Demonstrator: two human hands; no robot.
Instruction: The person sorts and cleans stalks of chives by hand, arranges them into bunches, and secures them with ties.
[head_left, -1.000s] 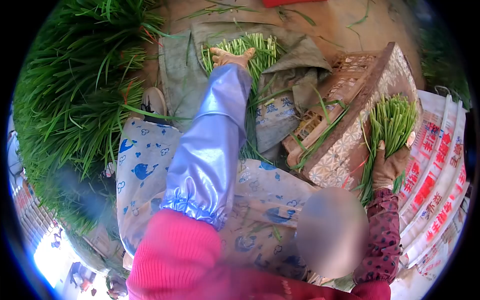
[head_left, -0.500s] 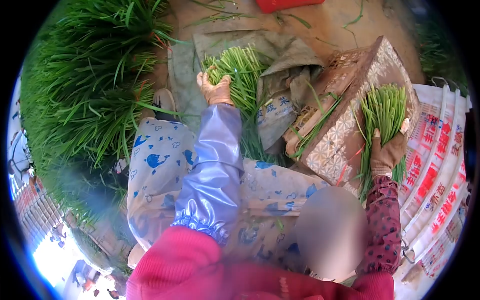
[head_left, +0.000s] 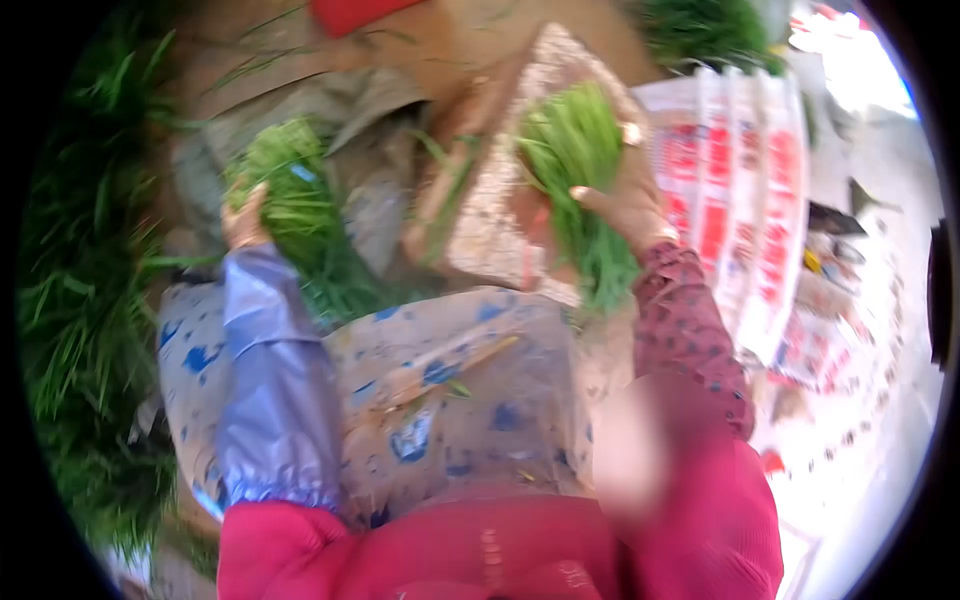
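Gloved and blurred, my left hand (head_left: 247, 218) grips the near left edge of a pile of green stalks (head_left: 290, 185) on a grey-green sack (head_left: 190, 165). My right hand (head_left: 632, 200), also gloved, is wrapped round a bundle of green stalks (head_left: 575, 140), its thumb on the near side. That bundle is over the patterned side of a tilted box (head_left: 490, 220), cut ends pointing away from me and leaves hanging toward me. The palm sides of both hands are hidden.
Long green leaves (head_left: 90, 300) are heaped along the left. White sacks with red print (head_left: 745, 200) lie at the right. A red object (head_left: 360, 12) is at the top. A patterned apron (head_left: 470, 400) covers my lap.
The view has swung to the right. My left hand has come down from the top of the pile to its near left side. My right hand still holds its bundle.
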